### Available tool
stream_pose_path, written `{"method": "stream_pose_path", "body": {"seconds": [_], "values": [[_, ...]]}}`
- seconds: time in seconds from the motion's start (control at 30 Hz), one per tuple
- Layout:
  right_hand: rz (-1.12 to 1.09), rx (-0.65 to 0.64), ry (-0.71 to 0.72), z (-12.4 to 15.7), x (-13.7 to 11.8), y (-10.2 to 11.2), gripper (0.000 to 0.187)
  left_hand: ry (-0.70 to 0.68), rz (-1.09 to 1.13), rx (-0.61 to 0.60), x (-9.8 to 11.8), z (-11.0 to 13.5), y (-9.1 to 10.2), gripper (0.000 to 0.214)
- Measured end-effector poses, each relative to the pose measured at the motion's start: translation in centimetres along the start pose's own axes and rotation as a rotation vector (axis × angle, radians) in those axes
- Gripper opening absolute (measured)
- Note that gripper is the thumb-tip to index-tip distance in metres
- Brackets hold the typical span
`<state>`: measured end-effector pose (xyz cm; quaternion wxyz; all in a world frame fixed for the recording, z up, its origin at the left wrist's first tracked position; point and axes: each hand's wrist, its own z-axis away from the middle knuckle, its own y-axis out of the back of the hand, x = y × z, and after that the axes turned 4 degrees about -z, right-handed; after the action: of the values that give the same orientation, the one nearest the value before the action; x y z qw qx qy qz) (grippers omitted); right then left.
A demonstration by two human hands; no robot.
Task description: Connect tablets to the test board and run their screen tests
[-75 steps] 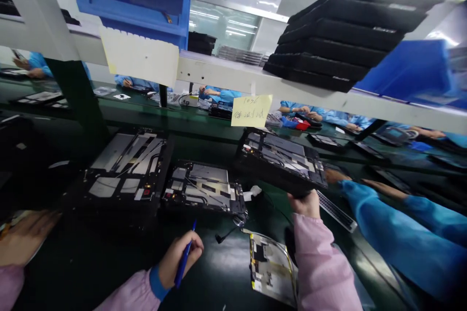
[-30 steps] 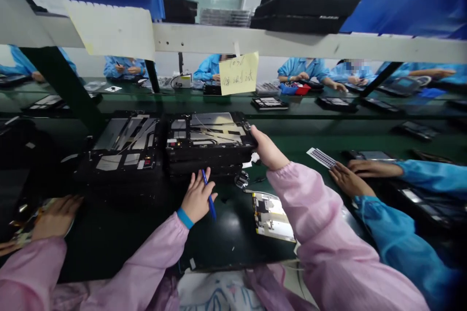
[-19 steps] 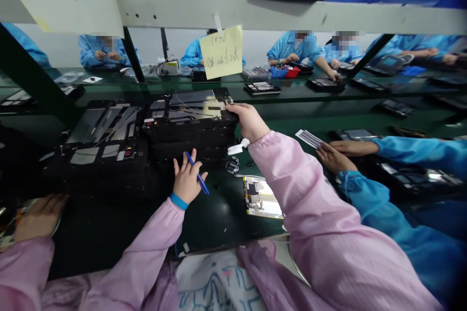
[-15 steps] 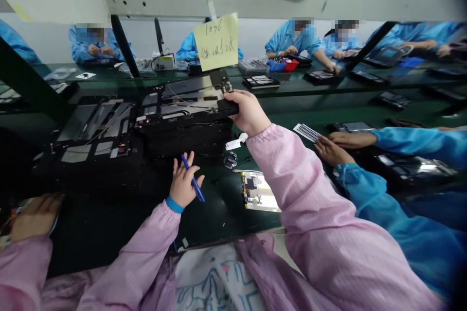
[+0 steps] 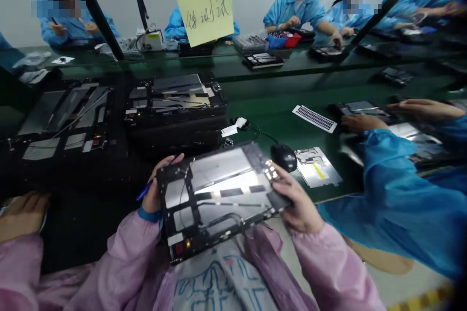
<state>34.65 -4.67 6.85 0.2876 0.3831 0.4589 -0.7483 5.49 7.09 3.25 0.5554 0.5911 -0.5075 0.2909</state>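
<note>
In the head view, I find the containers on the far bench: a blue bin (image 5: pixel 273 41) holding small parts, a red bin (image 5: pixel 293 40) against its right side, and a clear tray (image 5: pixel 251 43) of small pieces to their left.

Nearer to me, both of the person's hands grip one tablet (image 5: pixel 219 198) with its insides exposed. The left hand (image 5: pixel 150 199) clasps its left edge, with a blue pen (image 5: pixel 143 192) tucked in the same grasp. The right hand (image 5: pixel 299 204) is closed around the opposite edge, thumb on top. I see the tablet tilted above the lap, in front of the middle stack (image 5: pixel 175 129).

On the green bench (image 5: pixel 251 95), another stack (image 5: pixel 65 126) of tablets stands at the left. A black mouse (image 5: pixel 284 157) sits just beyond the right hand, beside a metal plate (image 5: pixel 314 169); a sticker sheet (image 5: pixel 314 119) lies behind them. A yellow note (image 5: pixel 205 5) hangs overhead. At my right, a blue-sleeved co-worker's hand (image 5: pixel 365 123) rests at another device; across the bench, more people in blue work.
</note>
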Motion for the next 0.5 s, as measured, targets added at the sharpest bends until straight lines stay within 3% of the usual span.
{"method": "stream_pose_path", "body": {"seconds": [0.1, 0.2, 0.3, 0.37, 0.43, 0.5], "values": [[0.046, -0.001, -0.185, 0.8, 4.2, 0.9, 0.068, 0.162, 0.078, -0.075, 0.3, 0.6, 0.7, 0.065], [0.322, -0.049, -0.11, 0.8, 6.8, 1.2, 0.077, 0.287, -0.015, 0.032, -0.1, 1.1, 1.6, 0.047], [0.71, -0.249, 0.03, 1.1, 7.4, 1.5, 0.114, 0.273, -0.112, 0.111, -1.1, 1.5, 2.3, 0.039], [0.915, -0.405, 0.011, 1.6, 7.1, 1.5, 0.14, 0.245, -0.178, 0.112, -1.7, 1.7, 2.4, 0.035], [1.128, -0.452, -0.01, 2.0, 6.6, 1.1, 0.143, 0.231, -0.261, 0.088, -2.2, 1.7, 2.3, 0.032], [1.34, -0.424, 0.028, 2.3, 6.3, 0.5, 0.132, 0.216, -0.346, 0.072, -2.6, 1.7, 2.0, 0.029]]}}
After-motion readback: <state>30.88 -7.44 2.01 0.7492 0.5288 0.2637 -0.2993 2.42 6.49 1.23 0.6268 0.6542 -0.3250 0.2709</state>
